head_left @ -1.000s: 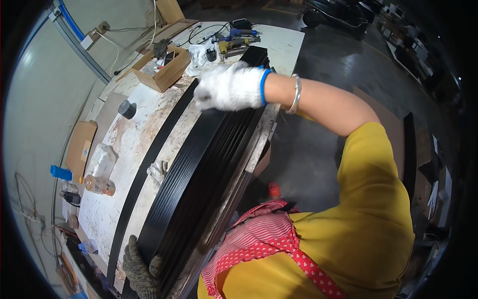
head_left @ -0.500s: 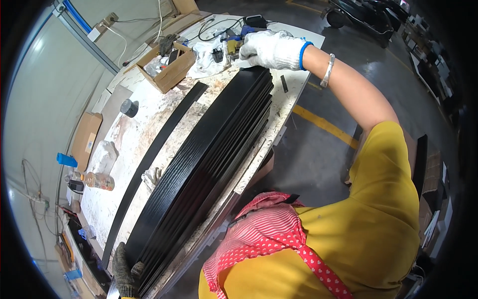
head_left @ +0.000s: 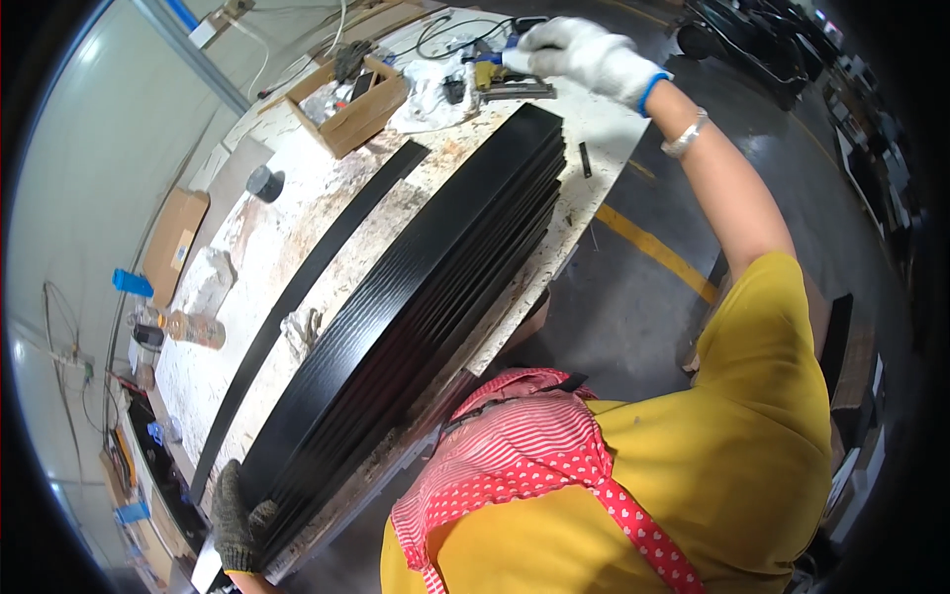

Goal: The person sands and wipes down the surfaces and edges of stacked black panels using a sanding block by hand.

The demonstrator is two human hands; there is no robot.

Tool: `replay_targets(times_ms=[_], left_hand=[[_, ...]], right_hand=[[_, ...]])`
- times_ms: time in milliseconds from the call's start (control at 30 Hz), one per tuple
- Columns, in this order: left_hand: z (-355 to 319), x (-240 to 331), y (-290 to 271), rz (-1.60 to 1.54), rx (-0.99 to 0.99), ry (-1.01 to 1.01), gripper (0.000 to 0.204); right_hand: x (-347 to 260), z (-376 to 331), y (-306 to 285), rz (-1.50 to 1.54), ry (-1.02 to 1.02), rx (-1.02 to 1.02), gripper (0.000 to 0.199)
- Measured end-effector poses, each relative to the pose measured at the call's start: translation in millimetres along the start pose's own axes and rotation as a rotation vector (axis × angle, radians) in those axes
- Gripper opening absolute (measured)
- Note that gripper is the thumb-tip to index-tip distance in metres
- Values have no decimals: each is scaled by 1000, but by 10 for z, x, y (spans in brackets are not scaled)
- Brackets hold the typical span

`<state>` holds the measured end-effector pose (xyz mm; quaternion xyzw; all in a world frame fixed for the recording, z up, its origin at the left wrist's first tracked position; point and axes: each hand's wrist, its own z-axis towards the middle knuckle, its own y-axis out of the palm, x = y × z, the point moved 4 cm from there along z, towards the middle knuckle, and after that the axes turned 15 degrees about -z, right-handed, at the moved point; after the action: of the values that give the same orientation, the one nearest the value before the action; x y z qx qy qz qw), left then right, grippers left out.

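A stack of long black boards [head_left: 426, 297] lies lengthwise on the stained white worktable [head_left: 327, 228]. My left hand [head_left: 236, 520], in a grey knit glove, grips the near end of the stack at the lower left. My right hand [head_left: 586, 54], in a white glove with a blue cuff, is stretched past the far end of the stack. Its fingers curl round a blue-handled tool [head_left: 510, 62] that lies among other tools at the table's far end. A bracelet is on that wrist.
A single black strip [head_left: 309, 287] lies left of the stack, with a rag [head_left: 302, 329] beside it. Also on the table: an open cardboard box [head_left: 353, 101], a black tape roll [head_left: 264, 183], a plastic bottle [head_left: 195, 330], a white bag [head_left: 427, 87]. A yellow floor line [head_left: 658, 252] runs to the right.
My right hand has left the far end of the board stack and reached farther out to the tools at the table's end. The left hand stays on the near end.
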<state>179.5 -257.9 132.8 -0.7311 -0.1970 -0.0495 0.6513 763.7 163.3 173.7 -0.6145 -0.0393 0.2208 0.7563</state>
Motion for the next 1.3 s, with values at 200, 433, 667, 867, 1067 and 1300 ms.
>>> replay_targets(times_ms=[200,433,667,867,1067,1300], left_hand=[[345,733,131,0,95,291,87],[506,961,155,-108,24,87,76],[458,831,223,-49,52,206,71],[464,832,208,-80,35,162,71],[512,776,212,-82,66,215,72],[481,792,66,-126,28,286,59]], right_hand=[[-397,-176,145,305,-311,337,32],[-542,-195,673,511,-286,153,34],[-89,-81,1049,753,-225,-14,43],[-44,5,1148,818,-303,42,42],[338,168,1294,693,-183,8,42],[-237,64,942,910,-142,-44,44]])
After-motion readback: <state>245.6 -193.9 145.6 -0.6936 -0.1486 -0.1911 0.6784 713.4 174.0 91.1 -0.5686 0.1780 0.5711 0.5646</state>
